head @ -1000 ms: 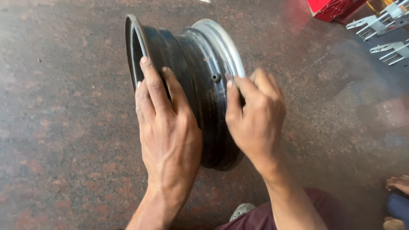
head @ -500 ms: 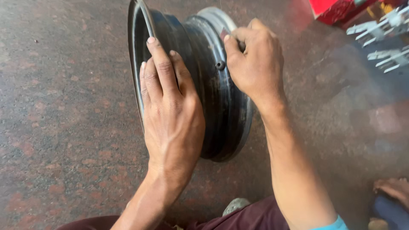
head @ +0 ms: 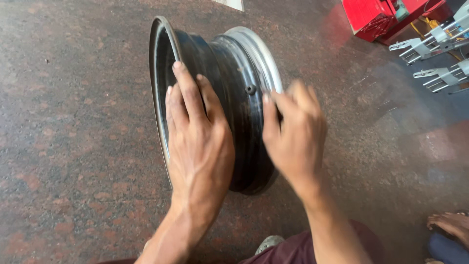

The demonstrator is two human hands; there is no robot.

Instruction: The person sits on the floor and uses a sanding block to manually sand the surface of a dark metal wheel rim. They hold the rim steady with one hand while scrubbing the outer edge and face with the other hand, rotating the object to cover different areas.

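Note:
A bare metal wheel rim, dark on its barrel with silver edges, stands upright on its edge on the speckled stone floor. My left hand lies flat over the near-left part of the barrel, fingers spread toward the left lip. My right hand, blurred with motion, curls around the right silver lip just below the small valve hole. The lower near part of the rim is hidden behind both hands.
A red box sits at the upper right, beside grey metal clamp-like parts. Another person's bare foot shows at the lower right edge. My maroon-clad knee is at the bottom.
My right hand has slid down the right lip, from near the top edge to beside the valve hole. The left hand stays on the barrel.

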